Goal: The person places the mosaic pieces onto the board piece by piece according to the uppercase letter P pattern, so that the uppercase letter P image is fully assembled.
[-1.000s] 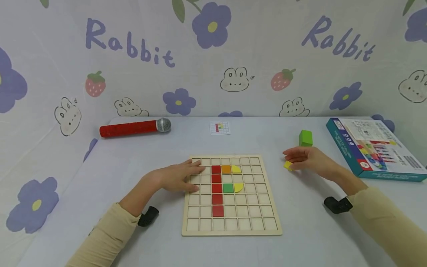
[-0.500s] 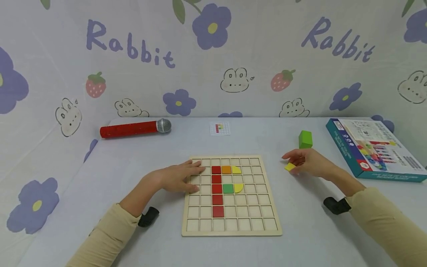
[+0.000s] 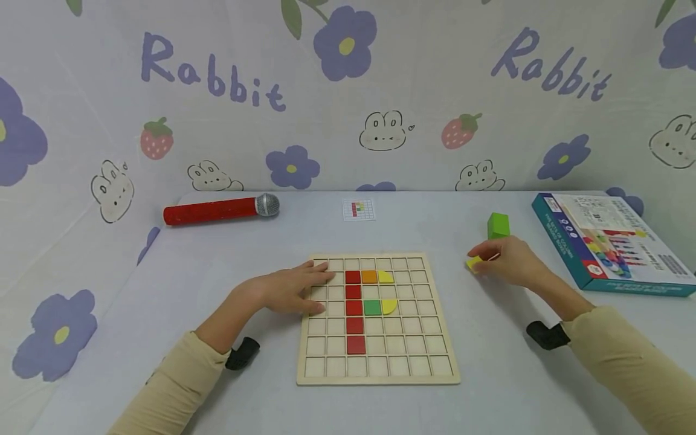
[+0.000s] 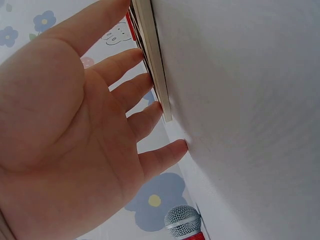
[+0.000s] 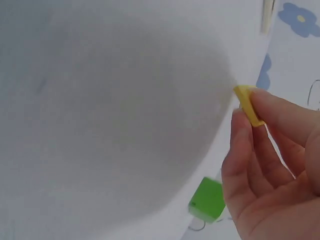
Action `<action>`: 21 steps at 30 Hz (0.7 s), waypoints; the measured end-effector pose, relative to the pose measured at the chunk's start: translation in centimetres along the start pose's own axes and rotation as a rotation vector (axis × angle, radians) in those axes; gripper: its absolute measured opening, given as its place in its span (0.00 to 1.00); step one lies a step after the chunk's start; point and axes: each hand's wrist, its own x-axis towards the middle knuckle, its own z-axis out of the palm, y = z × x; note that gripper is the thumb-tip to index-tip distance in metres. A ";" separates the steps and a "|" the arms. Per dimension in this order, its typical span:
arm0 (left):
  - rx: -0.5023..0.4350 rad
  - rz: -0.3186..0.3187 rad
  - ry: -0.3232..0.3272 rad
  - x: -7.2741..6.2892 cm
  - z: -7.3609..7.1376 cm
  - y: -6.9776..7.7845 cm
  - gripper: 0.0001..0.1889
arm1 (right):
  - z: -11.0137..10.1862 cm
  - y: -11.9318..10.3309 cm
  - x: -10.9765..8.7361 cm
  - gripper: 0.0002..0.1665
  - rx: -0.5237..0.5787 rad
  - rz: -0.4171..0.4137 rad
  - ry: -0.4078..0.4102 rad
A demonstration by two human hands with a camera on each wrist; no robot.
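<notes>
My right hand [image 3: 505,261] pinches a small yellow tile [image 5: 249,106] between thumb and fingers, over the table to the right of the board. Most of the tile shows in the right wrist view; the fingers cover part of it in the head view. Fingers spread, my left hand [image 3: 285,290] rests on the left edge of the wooden grid board [image 3: 377,380]. In the board's cells lie a column of red tiles [image 3: 354,325], an orange tile [image 3: 369,277], a green tile [image 3: 372,307] and two yellow rounded tiles [image 3: 389,307].
Just behind my right hand stands a green block [image 3: 498,225]. A teal-edged game box [image 3: 625,241] lies at the right. A red microphone [image 3: 217,211] is at the back left, and a small pattern card [image 3: 359,209] lies behind the board.
My right hand has turned the yellow tile in its fingers and shifted slightly to the right. The left hand and the board have stayed in place.
</notes>
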 end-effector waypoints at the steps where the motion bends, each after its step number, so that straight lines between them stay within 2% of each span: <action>1: 0.001 -0.004 0.000 0.0 0.0 0.0 0.37 | 0.1 -0.2 0.0 0.19 0.021 0.002 0.002; 9: -0.002 -0.002 0.003 0.0 0.1 -0.1 0.37 | 1.5 -2.1 0.2 0.26 0.296 0.063 -0.121; 14: -0.021 -0.005 -0.003 0.0 0.2 -0.2 0.37 | 3.0 -3.6 0.4 0.27 0.378 0.077 -0.183; 21: -0.019 -0.001 -0.004 -0.1 0.1 -0.1 0.37 | 5.0 -6.0 0.6 0.24 0.486 0.076 -0.260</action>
